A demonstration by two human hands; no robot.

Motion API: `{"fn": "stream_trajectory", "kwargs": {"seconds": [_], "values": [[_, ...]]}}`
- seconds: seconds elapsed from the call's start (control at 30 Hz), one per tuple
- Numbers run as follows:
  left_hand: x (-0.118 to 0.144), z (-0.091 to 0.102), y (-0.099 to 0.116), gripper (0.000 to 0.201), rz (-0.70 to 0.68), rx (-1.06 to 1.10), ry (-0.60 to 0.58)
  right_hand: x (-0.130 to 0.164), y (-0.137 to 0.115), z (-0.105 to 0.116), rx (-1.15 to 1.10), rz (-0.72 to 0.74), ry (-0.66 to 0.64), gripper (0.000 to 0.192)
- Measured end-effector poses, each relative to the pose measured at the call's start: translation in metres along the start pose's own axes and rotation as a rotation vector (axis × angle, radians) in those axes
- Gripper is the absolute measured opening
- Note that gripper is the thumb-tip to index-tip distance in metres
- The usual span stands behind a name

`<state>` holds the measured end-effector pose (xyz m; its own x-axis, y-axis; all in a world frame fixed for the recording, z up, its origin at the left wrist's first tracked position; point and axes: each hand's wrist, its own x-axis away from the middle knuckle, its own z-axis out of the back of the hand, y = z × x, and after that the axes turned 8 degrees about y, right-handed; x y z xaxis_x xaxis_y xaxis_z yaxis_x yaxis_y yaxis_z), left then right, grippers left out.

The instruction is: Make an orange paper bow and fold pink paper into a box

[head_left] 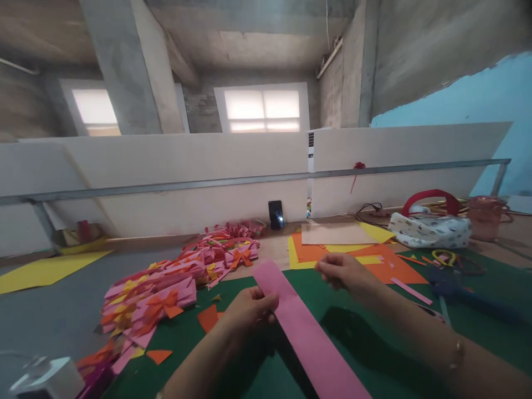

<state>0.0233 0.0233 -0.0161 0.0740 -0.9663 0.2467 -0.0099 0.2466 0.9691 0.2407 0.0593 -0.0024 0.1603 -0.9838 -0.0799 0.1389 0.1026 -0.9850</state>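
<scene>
Pinches the pink strip (307,332) near its far end with the left hand (253,307), holds the right hand (343,270) apart, fingertips together around nothing visible, and slants the long axis rightward toward the body between them.

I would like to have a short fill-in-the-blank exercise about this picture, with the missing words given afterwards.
1. The left hand holds a long strip whose colour is ____.
2. In the picture, the pile of paper decorations lies to the ____ of this strip.
3. The phone is not lying flat but standing ____.
4. The curved handle of the cloth bag is ____.

Missing words: pink; left; upright; red.
</scene>
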Motion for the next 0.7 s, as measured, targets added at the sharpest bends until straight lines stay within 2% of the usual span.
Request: {"fn": "stream_trajectory", "kwargs": {"seconds": [0.1,0.2,0.37,0.43,0.5,0.63,0.7], "values": [[0.001,0.001,-0.003,0.018,-0.015,-0.028,-0.038,0.002,-0.006,0.004,-0.006,-0.02,0.077,0.021],[0.004,0.003,-0.006,0.017,-0.018,-0.019,-0.066,0.012,-0.01,-0.008,0.028,0.006,0.103,0.019],[0.007,0.004,-0.008,0.023,-0.016,0.088,-0.032,0.026,-0.004,-0.027,0.058,0.019,0.098,0.012],[0.009,0.004,-0.007,0.024,-0.028,0.148,-0.039,0.027,0.0,-0.029,0.032,0.017,0.104,0.018],[0.011,0.002,-0.006,0.024,-0.047,0.21,-0.054,0.026,0.003,-0.031,0.013,-0.007,0.049,0.026],[0.01,-0.006,-0.009,0.037,-0.075,0.315,-0.056,0.03,0.006,-0.038,-0.035,-0.073,-0.233,0.036],[0.007,-0.008,-0.012,0.045,-0.06,0.306,-0.037,0.032,0.009,-0.043,-0.045,-0.074,-0.324,0.036]]}}
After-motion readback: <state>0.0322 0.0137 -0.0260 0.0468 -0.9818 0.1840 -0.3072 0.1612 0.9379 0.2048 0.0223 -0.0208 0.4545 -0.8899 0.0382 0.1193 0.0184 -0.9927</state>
